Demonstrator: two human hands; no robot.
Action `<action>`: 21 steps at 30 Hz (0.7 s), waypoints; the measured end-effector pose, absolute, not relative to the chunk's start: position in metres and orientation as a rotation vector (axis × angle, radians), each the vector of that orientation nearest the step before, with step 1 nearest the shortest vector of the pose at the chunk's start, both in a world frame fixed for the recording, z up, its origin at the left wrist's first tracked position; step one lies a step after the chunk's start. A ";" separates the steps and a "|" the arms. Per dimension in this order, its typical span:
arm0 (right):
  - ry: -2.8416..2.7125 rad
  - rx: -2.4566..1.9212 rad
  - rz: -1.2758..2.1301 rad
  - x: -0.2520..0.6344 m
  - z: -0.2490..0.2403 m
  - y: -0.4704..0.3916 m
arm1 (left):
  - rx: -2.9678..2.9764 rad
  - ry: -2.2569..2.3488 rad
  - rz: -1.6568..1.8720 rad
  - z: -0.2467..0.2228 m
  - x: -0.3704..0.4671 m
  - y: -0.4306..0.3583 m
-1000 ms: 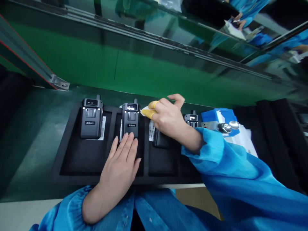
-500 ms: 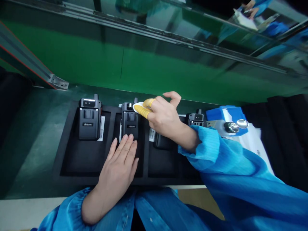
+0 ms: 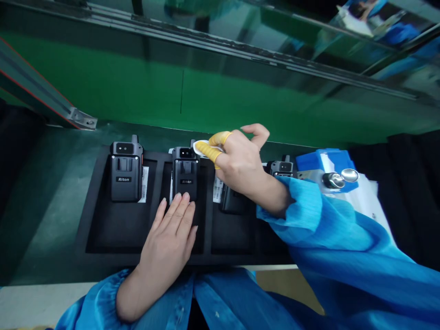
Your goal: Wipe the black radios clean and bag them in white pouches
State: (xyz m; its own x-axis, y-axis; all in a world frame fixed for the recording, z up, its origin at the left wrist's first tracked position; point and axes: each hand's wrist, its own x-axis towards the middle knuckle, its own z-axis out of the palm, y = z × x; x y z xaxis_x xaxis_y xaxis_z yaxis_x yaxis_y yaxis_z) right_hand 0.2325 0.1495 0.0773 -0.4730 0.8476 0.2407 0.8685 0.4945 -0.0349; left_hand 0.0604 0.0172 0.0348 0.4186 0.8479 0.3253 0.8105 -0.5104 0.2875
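Note:
A black handheld radio (image 3: 185, 173) lies face down in the second compartment of a black foam tray (image 3: 202, 259). The fingertips of my left hand (image 3: 169, 233) rest on its lower end, fingers stretched out. My right hand (image 3: 237, 156), with yellow covers on two fingers, pinches a white cloth (image 3: 197, 145) at the radio's upper right corner, beside the camera window. Another radio (image 3: 125, 176) marked "Riton" lies in the leftmost compartment. A third radio (image 3: 232, 201) is partly hidden under my right hand, and a fourth (image 3: 282, 167) shows only its top.
At the right stand a blue box (image 3: 323, 160) and a metal-capped container (image 3: 332, 180) with its round lid open, by white sheets (image 3: 369, 208). A green panel (image 3: 137, 87) rises behind the tray. Black foam (image 3: 412, 183) is stacked far right.
My right hand and the white cloth have moved slightly right, off the camera window of the second radio. My left hand has stayed on the radio's lower end.

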 end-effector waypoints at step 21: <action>-2.385 -1.542 -0.293 0.270 0.076 0.131 | 2.382 1.356 0.868 0.048 0.053 0.023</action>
